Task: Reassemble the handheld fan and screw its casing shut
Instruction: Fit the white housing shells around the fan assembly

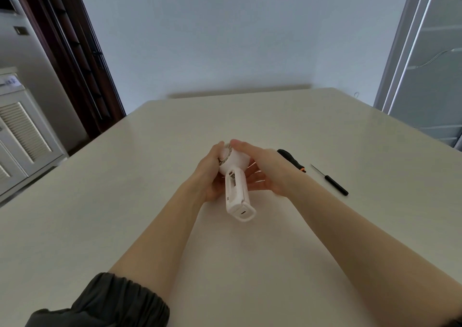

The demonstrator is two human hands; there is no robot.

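You're cradling the small white plastic handheld fan [236, 176] above mid-worktop, left hand [211, 174] and right hand [265, 170] both clasping its round head — light, slick, thin-walled, so I'd be gripping the stiffer handle instead.

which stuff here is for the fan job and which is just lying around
For the job: white handheld fan, held by left hand and right hand; black-and-orange screwdriver; thin black screwdriver.
Just around: louvred cabinet, dark door frame, glass door.
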